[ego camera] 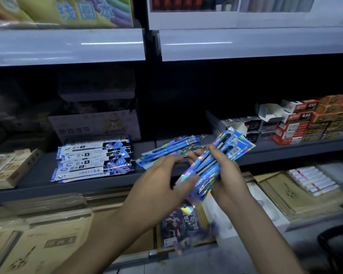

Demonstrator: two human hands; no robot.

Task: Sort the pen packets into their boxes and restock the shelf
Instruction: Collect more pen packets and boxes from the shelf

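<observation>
The right hand [226, 175] grips the bundle of blue pen packets [233, 144] at mid-length, its long axis running lower left to upper right. The left hand [160, 180] is open, thumb against the bundle's lower end. The matching blue pile [172, 147] lies on the shelf [285, 150] just beyond the left hand, the nearer of the 2 hands.

Glossy and smooth, the blue plastic pen packets [216, 165] flash holographic foil at their edges. The white-and-blue film packets [91, 163] share that sheen on a matt grey shelf board [44, 173]. The brown cardboard boxes [44, 242] look dull, the red-and-white paper cartons [293, 125] faintly glossy.
</observation>
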